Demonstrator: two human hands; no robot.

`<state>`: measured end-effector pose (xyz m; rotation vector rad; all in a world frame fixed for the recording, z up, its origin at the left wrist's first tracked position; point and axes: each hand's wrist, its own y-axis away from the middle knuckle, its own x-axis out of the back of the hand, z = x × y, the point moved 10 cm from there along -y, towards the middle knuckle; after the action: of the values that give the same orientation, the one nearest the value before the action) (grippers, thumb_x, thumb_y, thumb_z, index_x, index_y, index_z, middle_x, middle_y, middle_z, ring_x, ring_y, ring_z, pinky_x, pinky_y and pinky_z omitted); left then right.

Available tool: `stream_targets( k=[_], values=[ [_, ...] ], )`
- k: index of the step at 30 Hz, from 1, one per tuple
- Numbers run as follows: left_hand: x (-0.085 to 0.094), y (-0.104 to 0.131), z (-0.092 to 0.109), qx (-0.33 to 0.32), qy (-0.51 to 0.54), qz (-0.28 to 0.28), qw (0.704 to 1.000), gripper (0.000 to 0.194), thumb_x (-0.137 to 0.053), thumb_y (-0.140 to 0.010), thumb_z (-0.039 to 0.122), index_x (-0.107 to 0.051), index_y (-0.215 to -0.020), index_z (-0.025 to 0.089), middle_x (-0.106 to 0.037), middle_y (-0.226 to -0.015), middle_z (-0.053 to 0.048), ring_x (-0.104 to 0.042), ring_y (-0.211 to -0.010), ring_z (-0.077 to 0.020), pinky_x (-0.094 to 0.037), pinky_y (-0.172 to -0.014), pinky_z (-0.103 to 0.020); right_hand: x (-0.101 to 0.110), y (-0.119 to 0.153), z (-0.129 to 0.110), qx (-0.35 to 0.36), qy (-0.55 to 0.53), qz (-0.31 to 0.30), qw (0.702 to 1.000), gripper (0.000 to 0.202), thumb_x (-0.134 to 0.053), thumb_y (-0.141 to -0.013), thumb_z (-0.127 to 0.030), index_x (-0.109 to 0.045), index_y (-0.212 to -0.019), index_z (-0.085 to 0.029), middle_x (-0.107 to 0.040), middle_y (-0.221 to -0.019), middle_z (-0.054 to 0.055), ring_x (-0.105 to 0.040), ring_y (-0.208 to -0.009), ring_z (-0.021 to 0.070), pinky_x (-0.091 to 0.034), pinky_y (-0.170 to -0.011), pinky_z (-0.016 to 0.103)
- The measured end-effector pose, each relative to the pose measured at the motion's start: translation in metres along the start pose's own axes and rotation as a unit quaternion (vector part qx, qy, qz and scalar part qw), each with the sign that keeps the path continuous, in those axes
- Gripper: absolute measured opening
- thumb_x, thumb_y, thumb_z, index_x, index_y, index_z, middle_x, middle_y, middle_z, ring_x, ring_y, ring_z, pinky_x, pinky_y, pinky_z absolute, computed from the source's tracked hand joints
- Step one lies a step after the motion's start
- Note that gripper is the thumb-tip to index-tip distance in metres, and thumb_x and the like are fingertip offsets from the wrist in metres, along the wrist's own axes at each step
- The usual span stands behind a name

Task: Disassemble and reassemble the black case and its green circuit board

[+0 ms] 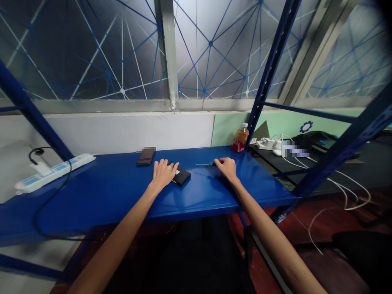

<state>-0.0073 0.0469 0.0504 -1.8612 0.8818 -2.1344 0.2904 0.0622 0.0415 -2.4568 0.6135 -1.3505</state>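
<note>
On the counter (pixel 116 183) the box (pixel 183 177) is supported. Over the box's left end the left hand (pixel 163 174) is laid, apparently for steadying; whether its fingers grip cannot be told. Right of the box, by the right hand's (pixel 226 168) closed fingers, a screwdriver (pixel 212 164) is held, presumably for control.

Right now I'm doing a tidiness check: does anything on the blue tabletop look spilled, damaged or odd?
Nothing stands out: the capped bottle stands upright, no spill shows, and the visible part of the black box at the left hand looks undamaged.
</note>
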Motion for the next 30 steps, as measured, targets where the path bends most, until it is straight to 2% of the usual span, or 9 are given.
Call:
stream_targets(
  k=[2,4,8,11,14,16,19,22,30],
  values=[
    [0.005,0.003,-0.004,0.008,0.004,0.022,1.000,0.057,-0.028,-0.099,0.046,-0.077,-0.090,0.019,-0.068,-0.094,-0.017,-0.056,-0.104,-0.0343,-0.035,-0.094,-0.053,0.000,-0.001,-0.001,0.008,-0.014,0.002,1.000,0.041,-0.048,-0.080,-0.045,-0.068,-0.058,-0.016,-0.063,-0.055,0.008,-0.048,-0.054,0.0144,-0.027,-0.052,0.026],
    [0.004,0.005,0.001,-0.021,0.029,0.023,0.999,0.053,-0.028,-0.099,0.043,-0.076,-0.097,0.020,-0.068,-0.103,-0.015,-0.056,-0.109,-0.0309,-0.036,-0.095,-0.048,-0.001,-0.001,-0.003,0.020,-0.032,-0.002,0.999,0.042,-0.047,-0.079,-0.044,-0.067,-0.056,-0.015,-0.061,-0.053,0.007,-0.044,-0.052,0.0124,-0.026,-0.052,0.025],
    [-0.012,0.008,0.025,-0.120,0.066,-0.037,0.990,0.043,-0.029,-0.100,0.036,-0.064,-0.122,0.025,-0.060,-0.132,-0.006,-0.049,-0.127,-0.0243,-0.033,-0.104,-0.043,-0.005,-0.002,-0.010,0.054,-0.068,-0.014,0.996,0.042,-0.048,-0.079,-0.042,-0.063,-0.051,-0.014,-0.055,-0.049,0.003,-0.039,-0.050,0.0103,-0.026,-0.052,0.025],
    [-0.022,0.009,0.031,-0.118,0.048,-0.065,0.990,0.043,-0.027,-0.101,0.034,-0.064,-0.121,0.024,-0.062,-0.131,-0.007,-0.049,-0.128,-0.0246,-0.030,-0.106,-0.046,-0.007,-0.001,-0.015,0.073,-0.086,-0.018,0.993,0.041,-0.048,-0.078,-0.040,-0.060,-0.048,-0.014,-0.051,-0.046,0.002,-0.037,-0.050,0.0100,-0.025,-0.052,0.025],
    [-0.016,0.007,0.024,-0.047,0.023,-0.030,0.998,0.043,-0.031,-0.100,0.040,-0.067,-0.112,0.021,-0.065,-0.125,-0.013,-0.055,-0.121,-0.0284,-0.034,-0.102,-0.048,-0.008,0.001,-0.018,0.086,-0.093,-0.026,0.992,0.041,-0.048,-0.078,-0.040,-0.058,-0.048,-0.014,-0.050,-0.046,0.001,-0.036,-0.050,0.0105,-0.025,-0.052,0.025],
    [-0.009,0.008,0.022,-0.024,0.028,0.001,0.999,0.042,-0.038,-0.097,0.045,-0.067,-0.113,0.019,-0.064,-0.125,-0.015,-0.057,-0.117,-0.0301,-0.036,-0.099,-0.049,-0.008,0.002,-0.020,0.092,-0.098,-0.026,0.991,0.042,-0.047,-0.079,-0.041,-0.057,-0.048,-0.014,-0.048,-0.046,0.001,-0.036,-0.051,0.0107,-0.024,-0.052,0.026],
    [-0.001,0.011,0.036,-0.075,0.078,0.021,0.994,0.037,-0.046,-0.094,0.042,-0.065,-0.118,0.021,-0.062,-0.127,-0.012,-0.056,-0.117,-0.0282,-0.037,-0.100,-0.046,-0.009,0.004,-0.022,0.098,-0.104,-0.027,0.989,0.042,-0.046,-0.078,-0.041,-0.056,-0.047,-0.015,-0.045,-0.046,0.000,-0.034,-0.052,0.0106,-0.024,-0.052,0.026],
    [0.002,0.013,0.048,-0.124,0.133,0.025,0.983,0.031,-0.047,-0.095,0.037,-0.067,-0.113,0.023,-0.064,-0.123,-0.008,-0.057,-0.115,-0.0242,-0.040,-0.099,-0.041,-0.012,0.006,-0.026,0.102,-0.110,-0.037,0.988,0.041,-0.046,-0.077,-0.041,-0.054,-0.047,-0.015,-0.041,-0.046,-0.001,-0.032,-0.052,0.0102,-0.023,-0.052,0.026],
    [0.005,0.013,0.045,-0.133,0.198,0.055,0.970,0.022,-0.057,-0.091,0.037,-0.070,-0.097,0.022,-0.066,-0.113,-0.007,-0.063,-0.101,-0.0228,-0.048,-0.085,-0.037,-0.016,0.013,-0.039,0.127,-0.143,-0.043,0.981,0.041,-0.048,-0.078,-0.039,-0.046,-0.044,-0.016,-0.034,-0.046,-0.003,-0.026,-0.051,0.0094,-0.020,-0.052,0.027]
  ],
)
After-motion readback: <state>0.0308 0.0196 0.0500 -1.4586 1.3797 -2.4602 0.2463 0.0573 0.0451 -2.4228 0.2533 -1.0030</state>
